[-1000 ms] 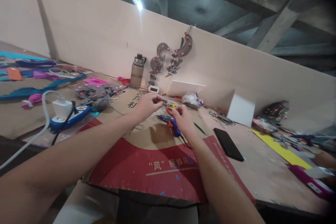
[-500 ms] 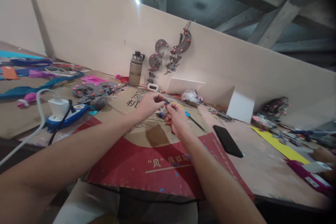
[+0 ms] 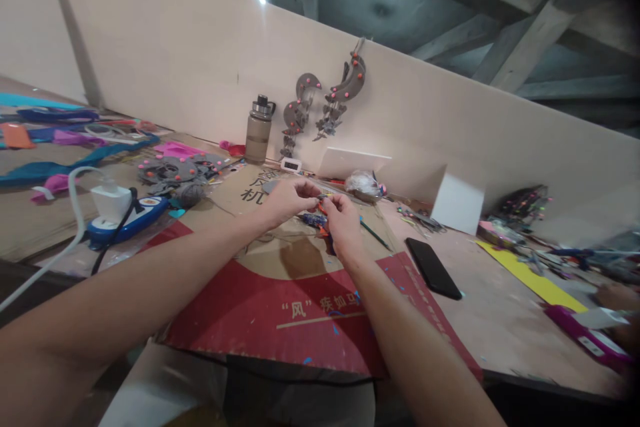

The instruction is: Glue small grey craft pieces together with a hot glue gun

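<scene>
My left hand (image 3: 290, 200) and my right hand (image 3: 344, 219) meet over the cardboard sheet (image 3: 295, 257), fingertips pinched together. Between them is a small piece with grey and orange on it, too small and blurred to name. Under the fingers, a dark blue and orange object (image 3: 314, 220) shows in part; whether it lies on the cardboard or hangs from my right hand I cannot tell. A dark green pencil-like stick (image 3: 376, 235) lies to the right of my right hand.
A black phone (image 3: 433, 268) lies at right and a water bottle (image 3: 258, 132) stands behind. Grey felt moon ornaments (image 3: 350, 80) hang on the partition. At left are a blue power strip (image 3: 127, 221) and felt scraps. Another person's hand (image 3: 617, 297) shows at the right edge.
My fingers have shifted slightly around the small piece, and more orange and blue now shows beneath them. The yellow and light blue bits by my right hand are now mostly covered.
</scene>
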`<move>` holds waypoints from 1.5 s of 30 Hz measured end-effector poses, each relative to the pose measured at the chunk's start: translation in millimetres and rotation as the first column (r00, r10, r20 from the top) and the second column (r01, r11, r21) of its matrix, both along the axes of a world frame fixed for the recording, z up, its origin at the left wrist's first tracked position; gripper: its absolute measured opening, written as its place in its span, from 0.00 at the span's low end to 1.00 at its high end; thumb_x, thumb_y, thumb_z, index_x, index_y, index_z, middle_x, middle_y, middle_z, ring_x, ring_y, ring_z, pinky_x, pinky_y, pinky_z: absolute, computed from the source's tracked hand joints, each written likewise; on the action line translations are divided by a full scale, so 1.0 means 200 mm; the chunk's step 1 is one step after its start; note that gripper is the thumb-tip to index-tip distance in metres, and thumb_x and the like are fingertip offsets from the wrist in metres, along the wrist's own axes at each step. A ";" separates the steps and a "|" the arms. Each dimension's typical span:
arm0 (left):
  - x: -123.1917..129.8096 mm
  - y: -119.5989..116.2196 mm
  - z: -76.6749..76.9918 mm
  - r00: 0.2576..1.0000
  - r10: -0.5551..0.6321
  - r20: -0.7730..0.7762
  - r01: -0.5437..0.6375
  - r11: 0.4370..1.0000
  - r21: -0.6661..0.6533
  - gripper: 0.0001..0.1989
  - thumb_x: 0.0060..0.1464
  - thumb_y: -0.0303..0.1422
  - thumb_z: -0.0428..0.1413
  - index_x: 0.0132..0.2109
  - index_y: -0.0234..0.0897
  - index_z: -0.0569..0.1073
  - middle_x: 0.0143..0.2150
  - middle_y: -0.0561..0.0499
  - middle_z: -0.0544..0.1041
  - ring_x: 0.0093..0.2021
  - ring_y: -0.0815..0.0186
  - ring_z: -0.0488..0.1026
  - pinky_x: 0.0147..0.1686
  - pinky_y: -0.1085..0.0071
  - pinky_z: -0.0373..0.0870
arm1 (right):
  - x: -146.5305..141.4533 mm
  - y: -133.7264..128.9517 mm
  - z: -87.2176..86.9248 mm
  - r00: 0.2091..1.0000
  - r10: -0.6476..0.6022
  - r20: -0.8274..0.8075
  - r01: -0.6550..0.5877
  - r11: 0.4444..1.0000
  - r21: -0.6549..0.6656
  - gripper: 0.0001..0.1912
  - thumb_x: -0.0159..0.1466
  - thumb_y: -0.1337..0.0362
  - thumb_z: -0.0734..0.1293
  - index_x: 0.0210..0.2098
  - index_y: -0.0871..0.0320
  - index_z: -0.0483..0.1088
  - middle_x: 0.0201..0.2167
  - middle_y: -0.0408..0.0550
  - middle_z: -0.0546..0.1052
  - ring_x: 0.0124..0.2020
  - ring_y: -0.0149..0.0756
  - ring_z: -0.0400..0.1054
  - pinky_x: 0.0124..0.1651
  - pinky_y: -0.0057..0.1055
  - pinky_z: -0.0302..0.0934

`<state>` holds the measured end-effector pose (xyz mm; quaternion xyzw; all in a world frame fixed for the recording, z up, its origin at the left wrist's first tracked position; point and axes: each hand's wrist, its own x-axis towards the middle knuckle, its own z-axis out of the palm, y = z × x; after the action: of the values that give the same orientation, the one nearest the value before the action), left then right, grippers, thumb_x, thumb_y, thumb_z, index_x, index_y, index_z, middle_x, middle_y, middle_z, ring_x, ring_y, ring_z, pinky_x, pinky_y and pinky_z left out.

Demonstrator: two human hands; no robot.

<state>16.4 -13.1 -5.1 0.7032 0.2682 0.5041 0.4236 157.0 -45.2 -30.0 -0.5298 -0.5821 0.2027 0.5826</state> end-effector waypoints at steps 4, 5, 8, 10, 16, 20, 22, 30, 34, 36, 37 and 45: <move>0.00 0.00 -0.01 1.000 -0.004 0.000 0.004 1.000 0.012 0.09 0.40 0.26 0.60 0.34 0.32 0.74 0.30 0.50 0.76 0.30 0.69 0.72 0.31 0.74 0.69 | -0.01 -0.03 0.03 0.996 -0.081 0.036 0.080 0.996 0.026 0.12 0.59 0.54 0.61 0.30 0.57 0.65 0.22 0.39 0.68 0.25 0.30 0.61 0.29 0.27 0.58; 0.01 0.00 -0.01 1.000 -0.001 -0.008 0.001 1.000 0.008 0.08 0.42 0.27 0.60 0.33 0.32 0.74 0.29 0.50 0.76 0.29 0.69 0.72 0.30 0.74 0.69 | -0.01 -0.04 0.04 0.994 -0.095 0.060 0.093 0.995 0.031 0.12 0.59 0.55 0.61 0.30 0.57 0.66 0.22 0.40 0.69 0.25 0.30 0.61 0.29 0.28 0.58; 0.01 0.01 -0.01 0.999 0.010 -0.039 -0.010 1.000 -0.003 0.05 0.45 0.29 0.59 0.32 0.32 0.74 0.27 0.50 0.75 0.25 0.70 0.71 0.27 0.74 0.67 | -0.01 -0.08 0.08 0.968 -0.165 0.188 0.150 0.984 0.092 0.12 0.61 0.56 0.60 0.28 0.57 0.66 0.24 0.42 0.70 0.27 0.32 0.62 0.31 0.29 0.56; 0.01 0.01 -0.01 0.998 0.019 -0.062 -0.019 1.000 0.005 0.05 0.45 0.29 0.58 0.32 0.33 0.75 0.26 0.50 0.75 0.24 0.70 0.71 0.26 0.75 0.66 | 0.00 -0.10 0.10 0.928 -0.224 0.298 0.180 0.969 0.168 0.11 0.62 0.58 0.60 0.28 0.57 0.66 0.25 0.43 0.70 0.28 0.33 0.62 0.33 0.30 0.55; -0.01 0.00 0.01 0.991 0.059 -0.118 -0.052 0.997 0.061 0.03 0.44 0.28 0.57 0.30 0.33 0.75 0.20 0.53 0.72 0.21 0.72 0.66 0.23 0.76 0.60 | 0.01 -0.11 0.11 0.825 -0.292 0.484 0.154 0.940 0.304 0.06 0.62 0.63 0.61 0.36 0.57 0.68 0.34 0.48 0.73 0.35 0.37 0.64 0.40 0.33 0.57; -0.01 -0.02 0.03 0.988 0.041 -0.150 -0.031 0.997 0.072 0.04 0.45 0.29 0.57 0.29 0.34 0.77 0.19 0.54 0.71 0.20 0.73 0.63 0.22 0.76 0.57 | 0.02 -0.12 0.11 0.784 -0.286 0.552 0.114 0.939 0.324 0.09 0.64 0.65 0.59 0.38 0.57 0.69 0.38 0.50 0.72 0.41 0.39 0.64 0.45 0.35 0.58; -0.01 -0.02 0.03 0.986 0.026 -0.163 -0.015 0.998 0.069 0.05 0.45 0.30 0.57 0.29 0.34 0.77 0.20 0.54 0.71 0.20 0.73 0.63 0.22 0.76 0.57 | 0.02 -0.13 0.12 0.775 -0.283 0.565 0.107 0.940 0.324 0.10 0.64 0.65 0.58 0.39 0.58 0.70 0.38 0.51 0.71 0.41 0.39 0.64 0.46 0.35 0.58; -0.04 0.04 0.00 0.940 -0.330 -0.084 0.319 0.939 -0.126 0.12 0.46 0.31 0.57 0.39 0.31 0.77 0.27 0.50 0.75 0.26 0.72 0.68 0.27 0.75 0.64 | 0.06 -0.10 0.11 0.746 -0.318 0.585 0.124 0.930 0.347 0.10 0.65 0.64 0.59 0.35 0.59 0.71 0.35 0.50 0.72 0.38 0.39 0.64 0.43 0.35 0.58; -0.04 0.06 -0.01 0.934 -0.357 -0.030 0.344 0.916 -0.208 0.13 0.47 0.33 0.57 0.40 0.30 0.77 0.27 0.49 0.75 0.26 0.71 0.70 0.27 0.74 0.66 | 0.06 -0.10 0.10 0.730 -0.325 0.601 0.125 0.928 0.351 0.09 0.65 0.64 0.59 0.35 0.59 0.70 0.34 0.50 0.71 0.38 0.38 0.64 0.42 0.34 0.58; -0.04 0.05 0.00 0.945 -0.312 -0.099 0.297 0.944 -0.144 0.14 0.47 0.36 0.58 0.38 0.30 0.77 0.25 0.50 0.75 0.24 0.72 0.68 0.24 0.76 0.64 | 0.06 -0.11 0.10 0.724 -0.309 0.616 0.109 0.934 0.341 0.09 0.65 0.64 0.59 0.35 0.58 0.70 0.34 0.50 0.71 0.37 0.38 0.64 0.41 0.33 0.58; -0.04 0.05 0.00 0.949 -0.285 -0.137 0.273 0.956 -0.104 0.14 0.47 0.37 0.59 0.37 0.29 0.77 0.24 0.50 0.74 0.23 0.72 0.67 0.23 0.76 0.63 | 0.05 -0.11 0.10 0.721 -0.299 0.626 0.098 0.937 0.335 0.10 0.65 0.64 0.58 0.35 0.58 0.70 0.34 0.50 0.71 0.37 0.38 0.64 0.41 0.33 0.58; -0.03 0.01 0.02 0.961 -0.107 -0.256 0.113 0.994 0.008 0.07 0.46 0.32 0.56 0.31 0.30 0.75 0.20 0.53 0.72 0.20 0.73 0.67 0.22 0.77 0.63 | 0.02 -0.13 0.10 0.647 -0.300 0.701 0.052 0.935 0.351 0.11 0.67 0.64 0.57 0.35 0.59 0.69 0.35 0.50 0.70 0.37 0.37 0.64 0.40 0.32 0.57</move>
<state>11.1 -11.5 -1.2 0.7809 0.2753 0.3880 0.4048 161.0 -71.3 -10.7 -0.5257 -0.7375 -0.1806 0.3836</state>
